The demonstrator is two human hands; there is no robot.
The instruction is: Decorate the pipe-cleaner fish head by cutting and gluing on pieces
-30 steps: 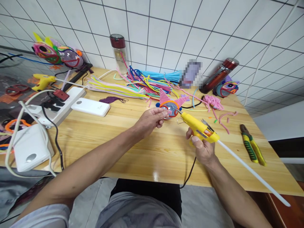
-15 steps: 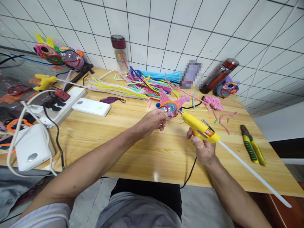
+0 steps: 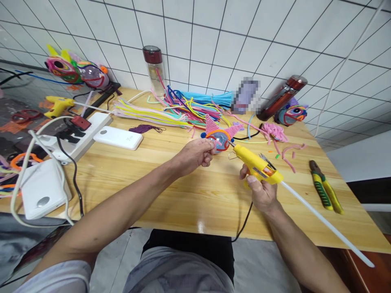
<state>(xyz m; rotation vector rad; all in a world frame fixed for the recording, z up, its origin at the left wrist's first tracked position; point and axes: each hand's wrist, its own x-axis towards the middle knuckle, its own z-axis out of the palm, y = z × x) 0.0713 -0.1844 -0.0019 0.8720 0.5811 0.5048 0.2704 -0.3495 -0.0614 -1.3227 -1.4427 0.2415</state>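
A small, clear, round ornament (image 3: 222, 140) with pink ears, an orange band and red loops sits just beyond the fingertips of the left hand (image 3: 198, 156). That hand is nearly closed, thumb and finger pinching a small pink piece (image 3: 217, 143) at the ornament's front; whether they also touch the ornament is unclear. The right hand (image 3: 262, 193) is wrapped around the handle of a yellow glue gun (image 3: 255, 162), its nozzle at the ornament's right side and a long white glue stick (image 3: 328, 224) slanting from its back.

Both hands are over a glossy, light wooden table (image 3: 171, 203). Beyond them rises a white tiled wall (image 3: 207, 36) with dark grout lines; below, nearer the body, is a grey floor (image 3: 116, 256).

Past the left hand lie loose pipe cleaners (image 3: 146, 114) in many colours, with a clear bottle (image 3: 155, 73) behind. Farther left of that hand are a white power bank (image 3: 118, 138), a crowded power strip (image 3: 82, 140) and a second yellow glue gun (image 3: 58, 106).

Beyond the right hand, a coiled pink bundle (image 3: 275, 132) lies before a dark red flask (image 3: 282, 97); green-and-yellow pliers (image 3: 324, 185) rest to its right. The held gun partly covers a small metal tool (image 3: 265, 158) — only its tips show clearly — and the left fingers hide part of the ornament.
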